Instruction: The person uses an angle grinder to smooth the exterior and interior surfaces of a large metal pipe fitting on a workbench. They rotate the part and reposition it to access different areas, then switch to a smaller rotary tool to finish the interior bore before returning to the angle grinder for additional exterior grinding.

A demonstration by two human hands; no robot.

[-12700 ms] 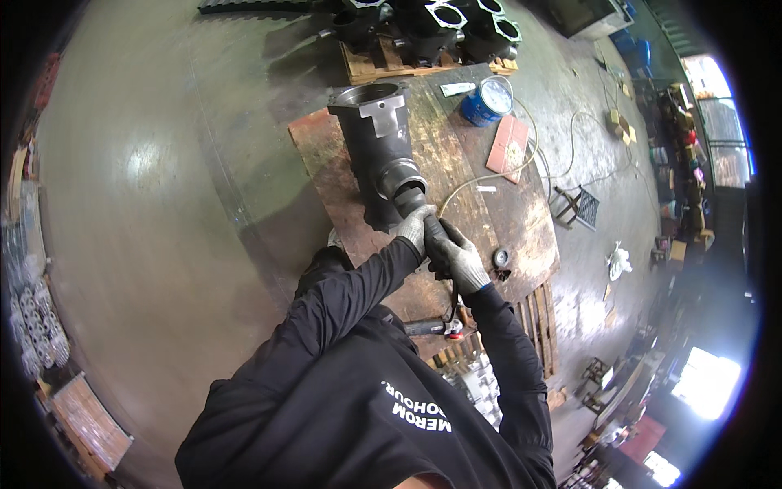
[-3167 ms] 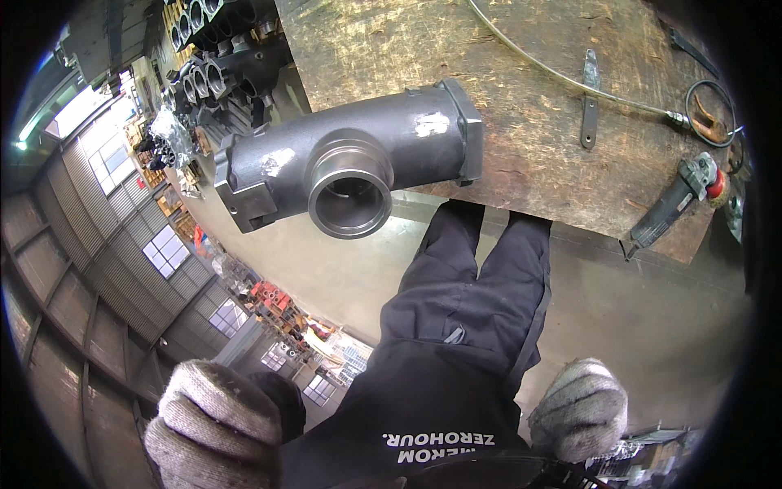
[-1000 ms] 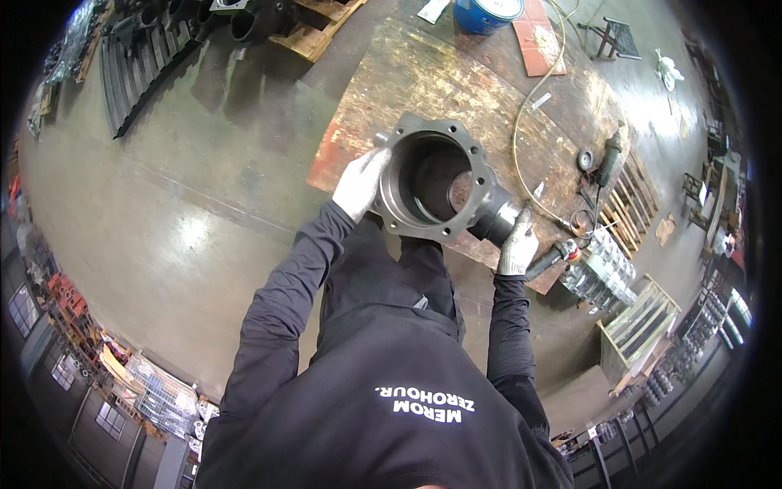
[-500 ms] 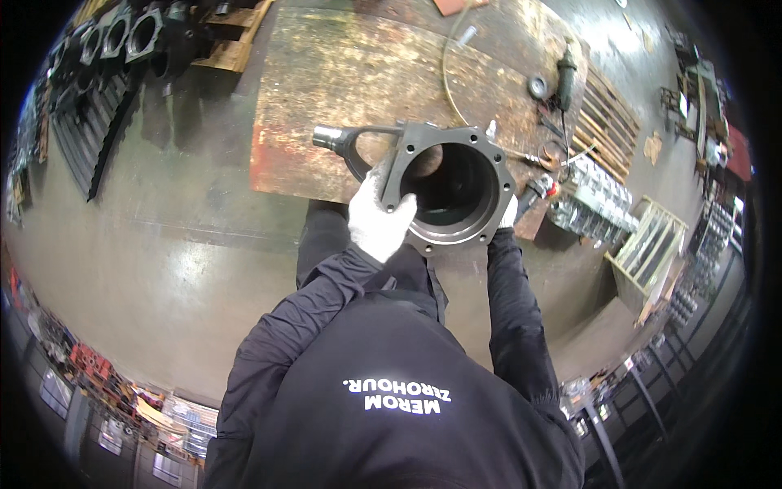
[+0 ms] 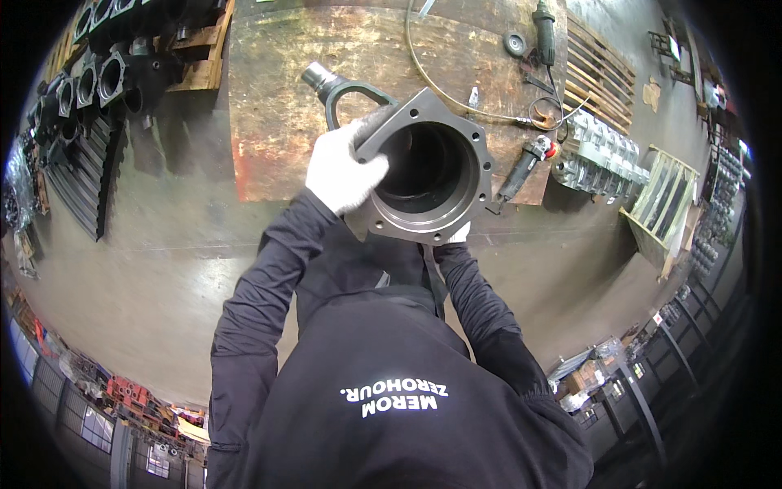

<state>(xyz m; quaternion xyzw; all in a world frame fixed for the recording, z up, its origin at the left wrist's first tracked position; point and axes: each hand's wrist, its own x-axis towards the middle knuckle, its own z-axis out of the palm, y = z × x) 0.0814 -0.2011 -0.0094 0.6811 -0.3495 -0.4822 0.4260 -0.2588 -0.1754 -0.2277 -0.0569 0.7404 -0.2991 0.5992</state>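
A heavy dark metal housing casting (image 5: 428,171) is held in front of me at the near edge of the worktable. Its round bore and flat flange with several bolt holes face up. A looped arm with a bright machined tip (image 5: 319,75) sticks out at its far left. My left hand (image 5: 338,169), in a white glove, grips the flange's left side, thumb over the rim. Low on the right side, my gloved right hand (image 5: 460,235) supports the housing; most of its fingers are hidden beneath.
On the scuffed wooden tabletop (image 5: 301,122) lie a hose (image 5: 419,65), an angle grinder (image 5: 525,169), another corded power tool (image 5: 544,37) and a black disc (image 5: 515,44). Silvery castings (image 5: 599,159) and a wooden crate (image 5: 664,204) stand right. Similar dark housings (image 5: 112,80) sit far left.
The housing has shifted left and nearer my body, turning so its arm points farther up and away. Both hands have moved with it. My view has shifted too.
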